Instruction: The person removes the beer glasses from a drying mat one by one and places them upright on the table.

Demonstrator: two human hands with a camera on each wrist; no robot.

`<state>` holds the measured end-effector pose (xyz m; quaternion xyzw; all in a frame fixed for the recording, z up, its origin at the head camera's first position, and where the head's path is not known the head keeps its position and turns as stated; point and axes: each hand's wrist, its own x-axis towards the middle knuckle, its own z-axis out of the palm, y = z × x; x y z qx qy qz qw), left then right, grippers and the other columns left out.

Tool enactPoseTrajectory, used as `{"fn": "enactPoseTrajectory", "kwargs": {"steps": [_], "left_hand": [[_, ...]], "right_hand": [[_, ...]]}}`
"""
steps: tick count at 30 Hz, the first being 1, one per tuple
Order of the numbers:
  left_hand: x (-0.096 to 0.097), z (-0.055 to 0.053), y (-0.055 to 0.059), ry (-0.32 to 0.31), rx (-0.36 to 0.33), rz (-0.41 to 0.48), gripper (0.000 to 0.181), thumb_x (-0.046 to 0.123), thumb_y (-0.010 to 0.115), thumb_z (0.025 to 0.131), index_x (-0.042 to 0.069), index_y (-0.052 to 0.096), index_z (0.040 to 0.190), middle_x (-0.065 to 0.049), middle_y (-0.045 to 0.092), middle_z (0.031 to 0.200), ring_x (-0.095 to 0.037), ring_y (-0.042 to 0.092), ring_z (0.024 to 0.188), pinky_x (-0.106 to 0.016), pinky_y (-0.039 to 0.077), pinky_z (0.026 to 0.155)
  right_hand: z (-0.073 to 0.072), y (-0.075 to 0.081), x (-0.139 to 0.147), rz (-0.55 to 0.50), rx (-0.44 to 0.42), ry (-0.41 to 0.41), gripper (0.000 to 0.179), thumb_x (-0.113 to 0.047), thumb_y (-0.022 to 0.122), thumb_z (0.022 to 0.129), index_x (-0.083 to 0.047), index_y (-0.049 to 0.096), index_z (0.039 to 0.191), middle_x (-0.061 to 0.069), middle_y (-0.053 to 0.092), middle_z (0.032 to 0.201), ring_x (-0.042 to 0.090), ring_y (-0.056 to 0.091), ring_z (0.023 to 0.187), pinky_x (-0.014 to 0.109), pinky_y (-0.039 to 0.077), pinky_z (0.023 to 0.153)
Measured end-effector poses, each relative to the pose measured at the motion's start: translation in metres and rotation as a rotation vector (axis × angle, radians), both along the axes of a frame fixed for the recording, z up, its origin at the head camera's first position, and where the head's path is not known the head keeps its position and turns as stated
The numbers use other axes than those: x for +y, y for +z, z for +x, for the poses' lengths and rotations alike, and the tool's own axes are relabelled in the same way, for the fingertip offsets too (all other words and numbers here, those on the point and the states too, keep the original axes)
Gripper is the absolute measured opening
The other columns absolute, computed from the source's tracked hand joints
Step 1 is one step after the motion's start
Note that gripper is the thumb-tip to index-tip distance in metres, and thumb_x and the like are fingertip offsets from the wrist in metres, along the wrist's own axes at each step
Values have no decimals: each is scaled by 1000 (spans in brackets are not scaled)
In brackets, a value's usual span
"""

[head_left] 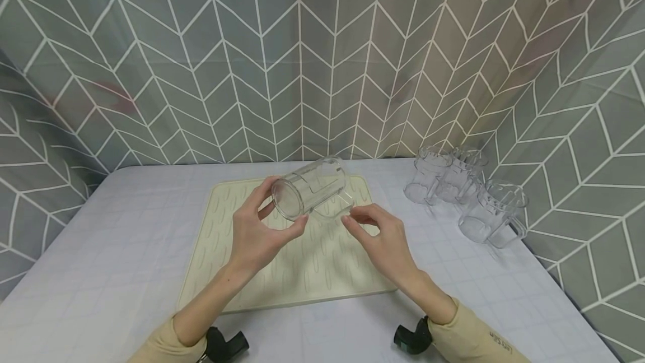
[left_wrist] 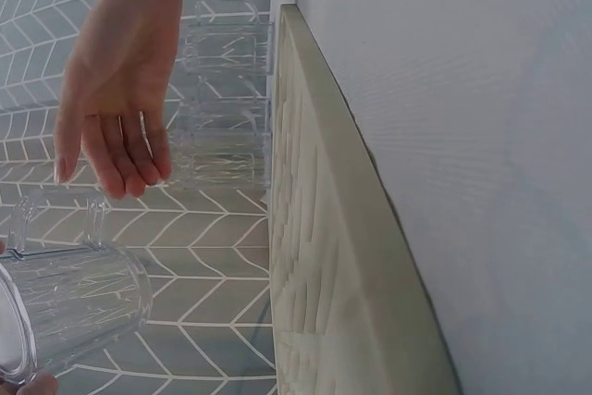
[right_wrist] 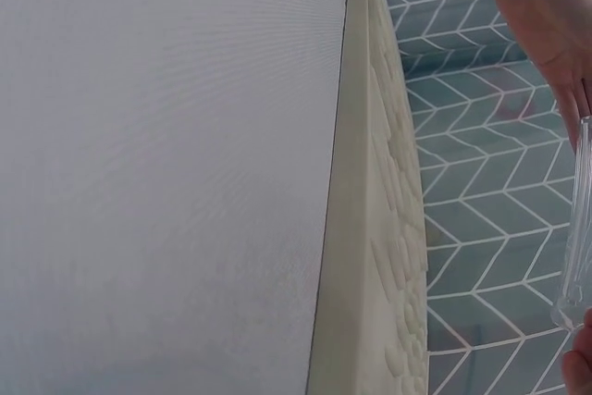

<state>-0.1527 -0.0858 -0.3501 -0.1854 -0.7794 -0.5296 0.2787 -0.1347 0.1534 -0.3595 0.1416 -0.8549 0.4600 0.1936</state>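
A clear mug (head_left: 322,186) is held on its side above the pale ribbed mat (head_left: 302,273). My left hand (head_left: 262,228) grips it near one round end, thumb below and fingers around the far side. The mug's handle (left_wrist: 60,215) points toward my right hand (head_left: 380,237). That hand has its thumb and fingertips close by the handle; in the left wrist view its fingers hang loosely, a little apart from it. At the edge of the right wrist view, part of the mug (right_wrist: 578,228) shows below my left hand (right_wrist: 555,43).
Three more clear mugs stand upright at the right: a pair at the back, a left mug (head_left: 425,178) and a right mug (head_left: 456,181), and a nearer mug (head_left: 486,217). A white cloth (head_left: 111,251) covers the table. Patterned curtains (head_left: 312,71) hang behind and beside it.
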Motion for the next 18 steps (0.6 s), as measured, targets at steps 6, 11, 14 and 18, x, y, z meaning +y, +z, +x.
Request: {"fn": "enactPoseTrajectory", "kwargs": {"steps": [6, 11, 14, 18], "left_hand": [[0, 1, 0, -15, 9, -5, 74, 13, 88, 70, 13, 56, 137, 0, 63, 129, -17, 60, 122, -31, 57, 94], [1, 0, -1, -25, 17, -16, 75, 14, 88, 70, 11, 55, 138, -2, 62, 130, -19, 60, 123, -30, 56, 95], [1, 0, -1, -27, 26, -28, 76, 15, 88, 70, 10, 55, 138, -3, 62, 131, -20, 60, 124, -30, 56, 95], [1, -1, -2, -37, 34, -47, 77, 15, 88, 70, 10, 54, 139, -4, 62, 131, -22, 60, 124, -30, 55, 96]], "right_hand": [[-1, 0, 0, -41, -80, 41, 20, -31, 69, 95, -16, 74, 106, -5, 73, 100, 12, 69, 94, 32, 57, 88], [1, 2, 0, -74, -170, 46, 24, -34, 66, 96, -16, 73, 111, -4, 73, 106, 12, 67, 99, 37, 53, 94], [2, 3, 1, -98, -219, 46, 27, -37, 64, 97, -17, 73, 113, -3, 73, 107, 13, 66, 101, 38, 53, 94], [3, 7, 0, -146, -267, 55, 31, -40, 64, 97, -15, 73, 112, -1, 74, 107, 14, 67, 101, 35, 54, 92]]}}
